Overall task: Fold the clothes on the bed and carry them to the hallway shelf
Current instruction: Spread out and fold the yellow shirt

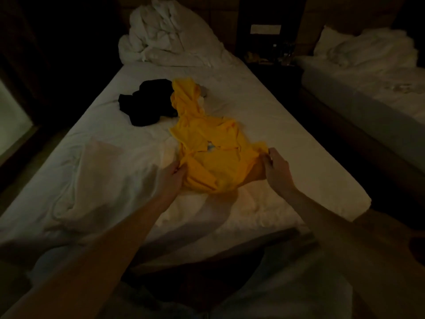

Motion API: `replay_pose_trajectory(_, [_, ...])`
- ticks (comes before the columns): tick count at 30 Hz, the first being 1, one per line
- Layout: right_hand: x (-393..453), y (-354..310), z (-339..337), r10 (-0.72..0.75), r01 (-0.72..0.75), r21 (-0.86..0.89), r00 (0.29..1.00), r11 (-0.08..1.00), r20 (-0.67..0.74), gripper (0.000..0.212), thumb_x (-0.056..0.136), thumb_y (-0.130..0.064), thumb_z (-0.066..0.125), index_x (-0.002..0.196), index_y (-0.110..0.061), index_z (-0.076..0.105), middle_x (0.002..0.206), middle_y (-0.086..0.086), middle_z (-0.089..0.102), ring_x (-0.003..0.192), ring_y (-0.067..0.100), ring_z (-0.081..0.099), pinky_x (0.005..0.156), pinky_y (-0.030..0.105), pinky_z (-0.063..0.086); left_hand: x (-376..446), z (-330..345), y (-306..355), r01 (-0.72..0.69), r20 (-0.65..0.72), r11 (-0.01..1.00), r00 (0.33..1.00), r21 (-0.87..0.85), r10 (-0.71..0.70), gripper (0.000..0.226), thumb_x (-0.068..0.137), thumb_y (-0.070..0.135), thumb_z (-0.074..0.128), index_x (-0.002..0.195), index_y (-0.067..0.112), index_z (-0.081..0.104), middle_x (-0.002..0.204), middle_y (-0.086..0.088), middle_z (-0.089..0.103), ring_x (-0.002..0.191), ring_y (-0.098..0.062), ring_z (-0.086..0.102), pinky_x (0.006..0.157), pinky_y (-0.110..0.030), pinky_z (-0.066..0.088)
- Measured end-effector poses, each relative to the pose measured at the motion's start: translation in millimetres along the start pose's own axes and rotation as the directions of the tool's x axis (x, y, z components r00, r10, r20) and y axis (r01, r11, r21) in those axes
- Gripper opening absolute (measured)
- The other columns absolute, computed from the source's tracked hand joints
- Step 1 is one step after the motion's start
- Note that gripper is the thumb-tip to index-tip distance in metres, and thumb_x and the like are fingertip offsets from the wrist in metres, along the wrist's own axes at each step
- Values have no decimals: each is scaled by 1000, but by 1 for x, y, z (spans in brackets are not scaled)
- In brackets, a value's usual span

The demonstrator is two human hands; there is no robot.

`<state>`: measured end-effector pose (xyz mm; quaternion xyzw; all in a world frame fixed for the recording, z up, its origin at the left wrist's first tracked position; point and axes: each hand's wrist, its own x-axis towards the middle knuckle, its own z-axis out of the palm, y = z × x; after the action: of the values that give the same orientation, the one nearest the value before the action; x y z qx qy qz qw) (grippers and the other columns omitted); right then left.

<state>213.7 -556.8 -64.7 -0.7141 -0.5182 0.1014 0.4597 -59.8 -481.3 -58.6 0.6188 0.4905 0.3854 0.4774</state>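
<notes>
While our left hand and right hand pinch its near edges, the yellow garment at mid-frame on the bed looks light, limp, best held at corners.

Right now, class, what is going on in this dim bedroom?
A person stands at the foot of a bed and grips a yellow garment at its near edge, left hand on one side, right hand on the other. It lies crumpled, not yet folded. A black garment waits untouched farther up the sheet, with a heaped white duvet beyond.
</notes>
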Motion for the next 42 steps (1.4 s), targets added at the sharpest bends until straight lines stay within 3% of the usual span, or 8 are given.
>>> replay_pose_trajectory(3, [40,-10,2,-16,19,41,997,999,-78,17,104,-23,44,91,-12,47,72,-9,47,65,0,46,58,28,27,34,-7,17,26,-5,993,1000,-119,-27,19,102,24,44,118,19,53,103,13,58,89,-7,58,71,-20,43])
replay_pose_trajectory(8, [108,-17,20,-31,31,9,996,999,-81,11,105,-17,39,97,-13,46,76,-7,50,68,-1,48,53,18,33,108,-19,31,68,-62,964,994,-257,-86,18,100,17,49,114,11,60,111,-14,66,102,-32,63,89,-48,53])
replay_pose_trajectory(15, [208,-9,65,-49,50,22,998,998,-45,15,106,-21,38,92,-19,43,70,-5,47,58,14,47,52,32,33,215,-29,26,103,-17,947,993,-303,-113,23,94,-3,49,103,14,62,103,-15,65,96,-33,62,83,-48,50])
replay_pose_trajectory(19, [265,13,97,-14,16,44,999,999,-52,17,106,-22,38,90,-19,43,67,-1,45,56,19,42,52,37,30,280,-25,13,78,-23,959,996,-274,-88,27,93,-5,50,101,17,63,95,-5,67,80,-13,68,65,-26,56])
replay_pose_trajectory(27, [358,89,181,183,-177,-103,982,979,52,16,105,-21,40,98,-10,49,80,6,55,71,25,50,59,36,33,391,-7,-53,163,-110,969,983,187,-144,8,90,18,61,97,15,62,93,-2,63,88,-20,58,70,-31,46])
replay_pose_trajectory(31, [369,124,203,428,-322,-372,868,871,251,51,92,-44,58,135,-19,47,132,13,54,123,35,49,101,43,39,447,-5,-145,187,27,901,976,391,-214,71,60,70,55,100,12,67,95,-14,69,86,-32,66,77,-50,56])
replay_pose_trajectory(37, [369,109,187,497,-458,-196,822,867,280,57,78,-32,75,127,-8,58,127,14,61,116,31,58,96,40,48,405,20,-64,131,109,866,972,482,-207,42,90,44,57,98,4,67,101,-18,68,96,-34,63,89,-47,50])
replay_pose_trajectory(42, [355,74,160,457,-513,161,841,843,290,26,77,-21,72,100,-10,72,101,12,71,97,29,67,85,42,53,383,2,-36,172,185,981,965,88,-186,31,97,29,56,124,14,59,122,-9,64,110,-27,62,97,-51,50])
